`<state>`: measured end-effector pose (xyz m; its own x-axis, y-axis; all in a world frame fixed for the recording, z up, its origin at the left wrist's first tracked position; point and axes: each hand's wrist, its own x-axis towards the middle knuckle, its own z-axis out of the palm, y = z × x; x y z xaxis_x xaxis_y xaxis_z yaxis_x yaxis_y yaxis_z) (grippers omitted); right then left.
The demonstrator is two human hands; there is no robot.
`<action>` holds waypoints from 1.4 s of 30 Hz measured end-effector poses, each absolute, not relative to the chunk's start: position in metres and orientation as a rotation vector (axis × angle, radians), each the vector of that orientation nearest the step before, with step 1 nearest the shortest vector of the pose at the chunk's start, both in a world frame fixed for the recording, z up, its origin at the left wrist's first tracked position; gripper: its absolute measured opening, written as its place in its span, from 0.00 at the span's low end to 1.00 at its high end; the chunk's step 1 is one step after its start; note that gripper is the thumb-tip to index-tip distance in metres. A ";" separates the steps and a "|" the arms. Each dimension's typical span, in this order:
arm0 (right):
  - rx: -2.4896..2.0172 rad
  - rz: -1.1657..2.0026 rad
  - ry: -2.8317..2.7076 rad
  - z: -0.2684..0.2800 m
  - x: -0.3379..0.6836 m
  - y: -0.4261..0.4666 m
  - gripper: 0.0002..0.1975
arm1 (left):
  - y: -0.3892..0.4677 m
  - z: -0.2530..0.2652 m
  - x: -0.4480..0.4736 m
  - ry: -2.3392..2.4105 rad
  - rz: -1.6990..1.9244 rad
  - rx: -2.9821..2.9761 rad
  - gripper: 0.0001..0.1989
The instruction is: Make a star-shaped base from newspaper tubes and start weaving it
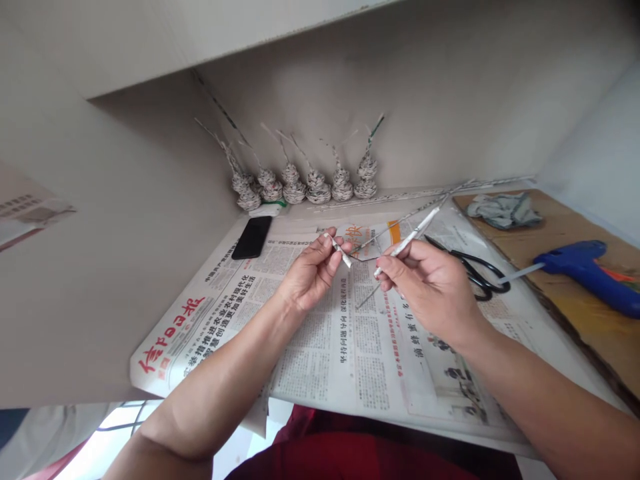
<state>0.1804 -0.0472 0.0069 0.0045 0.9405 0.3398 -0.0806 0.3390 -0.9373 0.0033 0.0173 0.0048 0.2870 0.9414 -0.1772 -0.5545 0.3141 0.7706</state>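
Observation:
My left hand (315, 270) pinches a short rolled-paper piece (343, 255) between thumb and fingers, over the middle of the newspaper sheet. To its right, my right hand (435, 283) is closed around the lower end of a long white rolled-paper tube (415, 231), which slants up and away. The two pieces are held apart, their ends pointing down toward the sheet. Thin dark strands show between and below my hands; I cannot tell whether they are attached to either piece. Other thin rolled-paper sticks (390, 198) lie behind my hands along the back.
Several woven paper gourds (341, 185) line the back wall. A black phone (253, 237) lies left on the newspaper (310, 360). Black-handled scissors (483, 270) are beside my right hand. A blue glue gun (575, 257) and crumpled cloth (505, 210) rest on cardboard (560, 217). A shelf overhangs above.

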 end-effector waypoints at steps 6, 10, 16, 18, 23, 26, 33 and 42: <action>-0.934 0.938 -1.286 0.017 0.182 -0.048 0.09 | 0.014 -0.007 0.004 0.584 1.114 1.006 0.13; -0.959 0.870 -1.294 0.024 0.183 -0.051 0.08 | 0.007 -0.010 0.007 0.545 1.152 1.263 0.12; -0.909 0.780 -1.379 0.024 0.182 -0.055 0.04 | -0.001 -0.009 0.012 0.553 1.208 1.502 0.07; -0.906 0.753 -1.398 0.023 0.182 -0.056 0.03 | -0.001 -0.009 0.012 0.560 1.223 1.554 0.07; -0.944 0.657 -1.443 0.020 0.183 -0.057 0.01 | -0.001 -0.009 0.011 0.549 1.244 1.623 0.06; -0.940 0.629 -1.445 0.018 0.181 -0.058 0.00 | -0.003 -0.008 0.011 0.574 1.255 1.669 0.06; -0.922 0.612 -1.439 0.015 0.177 -0.058 0.01 | -0.006 -0.005 0.011 0.596 1.235 1.727 0.07; -0.941 0.563 -1.467 0.008 0.178 -0.056 0.02 | -0.007 -0.009 0.011 0.599 1.165 1.641 0.09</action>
<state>0.1778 -0.0555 0.0083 0.0738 0.8146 0.5753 0.2206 0.5492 -0.8060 0.0111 -0.0065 -0.0086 0.4145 0.8143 0.4062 -0.1439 -0.3821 0.9128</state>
